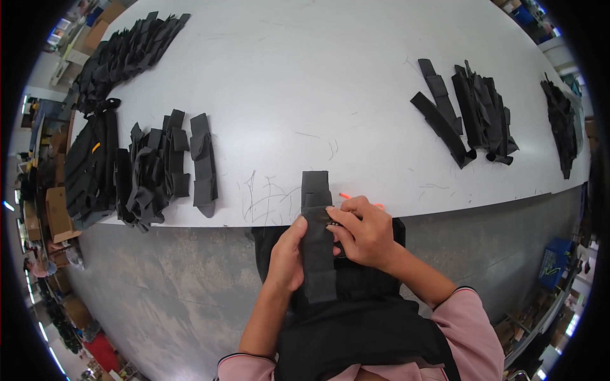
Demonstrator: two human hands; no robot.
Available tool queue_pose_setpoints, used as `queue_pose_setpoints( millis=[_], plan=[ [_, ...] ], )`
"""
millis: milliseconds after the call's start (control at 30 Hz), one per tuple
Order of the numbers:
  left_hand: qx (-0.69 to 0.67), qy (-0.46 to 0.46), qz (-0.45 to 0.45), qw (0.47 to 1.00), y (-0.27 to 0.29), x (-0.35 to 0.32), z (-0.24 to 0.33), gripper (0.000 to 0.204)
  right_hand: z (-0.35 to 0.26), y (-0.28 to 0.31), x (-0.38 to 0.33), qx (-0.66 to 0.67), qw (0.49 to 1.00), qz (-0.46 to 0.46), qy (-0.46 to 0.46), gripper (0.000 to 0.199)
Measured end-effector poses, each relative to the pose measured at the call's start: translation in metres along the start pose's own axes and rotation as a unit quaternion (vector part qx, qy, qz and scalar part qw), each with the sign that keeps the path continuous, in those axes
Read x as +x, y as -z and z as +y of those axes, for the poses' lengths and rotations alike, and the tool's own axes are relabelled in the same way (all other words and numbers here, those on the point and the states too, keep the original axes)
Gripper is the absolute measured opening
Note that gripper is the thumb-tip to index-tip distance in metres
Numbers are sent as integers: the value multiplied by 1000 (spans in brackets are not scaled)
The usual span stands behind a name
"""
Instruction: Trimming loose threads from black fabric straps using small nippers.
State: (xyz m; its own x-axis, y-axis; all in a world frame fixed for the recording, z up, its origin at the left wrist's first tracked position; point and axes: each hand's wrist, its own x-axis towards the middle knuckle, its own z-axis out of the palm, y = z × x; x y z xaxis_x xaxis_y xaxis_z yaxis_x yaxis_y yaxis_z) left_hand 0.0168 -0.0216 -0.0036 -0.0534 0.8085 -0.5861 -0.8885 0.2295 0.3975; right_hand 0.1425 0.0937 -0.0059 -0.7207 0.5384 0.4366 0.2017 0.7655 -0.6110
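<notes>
A long black fabric strip (319, 270) with folded, layered sections hangs lengthwise over the table's near edge, its far end above the white tabletop. My left hand (289, 257) is closed on its left side, thumb along the edge. At the strip's right edge, around a cross fold, the thumb and forefinger of my right hand (365, 232) are pinched together on the fabric. The other right fingers curl in. A thin orange item (345, 195) shows partly behind my right hand, which hides most of it.
The white table (279, 95) carries black strip piles at far left (130, 54), near left (149, 165) and right (486, 114). A black bag (92, 168) lies at the left edge, and dark fabric (560, 127) at far right. A blue crate (555, 261) stands beyond the floor at right.
</notes>
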Motion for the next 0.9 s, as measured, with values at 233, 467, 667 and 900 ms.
queue_pose_setpoints(
  millis=[233,467,667,900],
  plan=[
    [9,6,17,1000,-9,-1,0,44,2,-2,0,54,998,-8,-43,30],
    [6,-1,25,1000,-11,0,0,43,-1,-2,-1,22,999,-2,-34,31],
    [-10,7,26,1000,-8,-1,-3,43,-2,-4,-5,41,998,20,-42,31],
    [11,-8,36,999,-8,-1,-6,43,-3,-3,-5,3,1000,15,-7,33]
  ],
)
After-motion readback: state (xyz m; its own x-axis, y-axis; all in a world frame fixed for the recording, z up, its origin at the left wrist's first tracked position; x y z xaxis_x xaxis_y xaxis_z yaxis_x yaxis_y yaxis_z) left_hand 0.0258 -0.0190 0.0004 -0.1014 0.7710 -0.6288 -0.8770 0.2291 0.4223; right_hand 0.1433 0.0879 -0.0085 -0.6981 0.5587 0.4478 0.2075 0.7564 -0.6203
